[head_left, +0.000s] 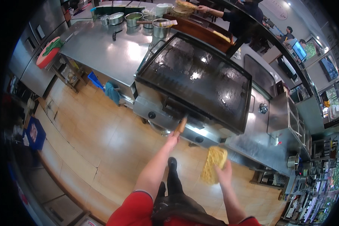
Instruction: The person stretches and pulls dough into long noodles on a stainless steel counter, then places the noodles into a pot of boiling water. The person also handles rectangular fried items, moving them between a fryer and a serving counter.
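Note:
My left hand grips the wooden handle of a tool in front of the griddle's control panel. The tool's far end is blurred against the dark griddle front. Over the floor to the right, my right hand holds a flat yellow piece with a bumpy surface. Motion blurs it, and I cannot tell whether it is a cloth or flatbread. Beyond both hands lies a wide flat-top griddle, its dark plate shiny with wet or oily patches and nothing lying on it.
Steel pots stand along the steel counter at the back left, near a small black-handled tool. A green cloth lies on a red round board. Behind the griddle, another person's hand holds a flatbread.

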A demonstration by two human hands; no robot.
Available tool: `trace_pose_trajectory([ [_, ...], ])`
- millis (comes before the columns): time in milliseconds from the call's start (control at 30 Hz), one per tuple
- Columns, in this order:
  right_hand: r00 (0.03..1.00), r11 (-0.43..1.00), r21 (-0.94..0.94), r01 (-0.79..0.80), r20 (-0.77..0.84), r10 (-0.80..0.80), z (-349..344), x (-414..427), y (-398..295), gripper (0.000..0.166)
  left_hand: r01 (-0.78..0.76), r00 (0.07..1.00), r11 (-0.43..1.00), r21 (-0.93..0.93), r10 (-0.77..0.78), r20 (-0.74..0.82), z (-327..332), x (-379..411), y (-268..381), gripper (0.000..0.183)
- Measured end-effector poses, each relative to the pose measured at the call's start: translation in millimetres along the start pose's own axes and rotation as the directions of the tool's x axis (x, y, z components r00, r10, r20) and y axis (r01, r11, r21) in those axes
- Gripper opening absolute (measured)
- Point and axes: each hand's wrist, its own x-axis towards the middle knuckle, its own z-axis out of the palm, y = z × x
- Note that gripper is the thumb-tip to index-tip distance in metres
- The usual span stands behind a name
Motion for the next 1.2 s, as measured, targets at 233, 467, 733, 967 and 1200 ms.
trace_pose_trajectory([
  [233,0.918,0.837,-0.433,0.334,0.353,-0.184,84,30,-49,0.055,-0.008,0.999,0.973,0.233,0.017,-0.037,-113,-182,-67,0.02],
  [467,0.704,0.427,-0.56,0.71,0.565,-0.43,190,30,-25,0.048,0.076,0.99,0.989,0.124,-0.06,-0.131,-155,-285,-102,0.018],
  [733,0.651,0.478,-0.443,0.758,0.488,-0.581,195,19,30,0.023,0.03,0.983,0.99,0.137,-0.005,-0.182,-161,-284,-105,0.021],
  [967,0.524,0.321,-0.44,0.839,0.492,-0.695,201,98,10,0.018,0.098,0.979,0.987,0.125,-0.074,-0.189,-148,-291,-91,0.02],
  [1200,0.628,0.455,-0.448,0.769,0.404,-0.665,198,105,31,0.021,0.106,0.972,0.993,0.052,-0.092,-0.214,-144,-293,-91,0.033],
])
